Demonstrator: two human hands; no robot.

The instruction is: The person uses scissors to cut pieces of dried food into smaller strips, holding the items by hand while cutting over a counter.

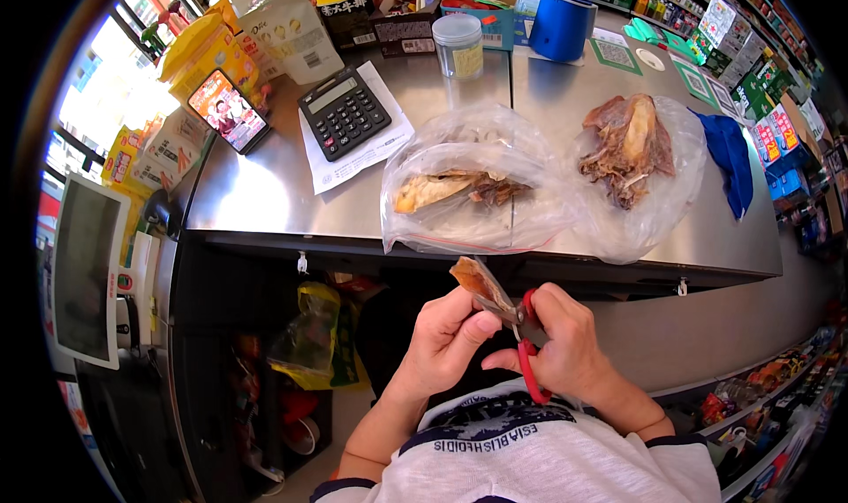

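My left hand [445,344] pinches a brown strip of dried food [478,279] just off the counter's front edge. My right hand [563,337] is on the red handles of a pair of scissors [528,364], whose blades lie along the strip. Beyond my hands, a clear plastic bag [424,228] on the steel counter holds a pale and brown dried piece [437,190], possibly dried squid or cuttlefish. To its right, a larger dried piece [636,132] rests on another clear plastic bag [686,145].
A black calculator [344,113] lies on paper. Left of it a phone [228,112] stands tilted. A clear lidded jar [458,49] and a blue canister [562,26] stand at the back. Blue cloth or plastic [729,158] lies at right; a monitor [89,271] stands at left.
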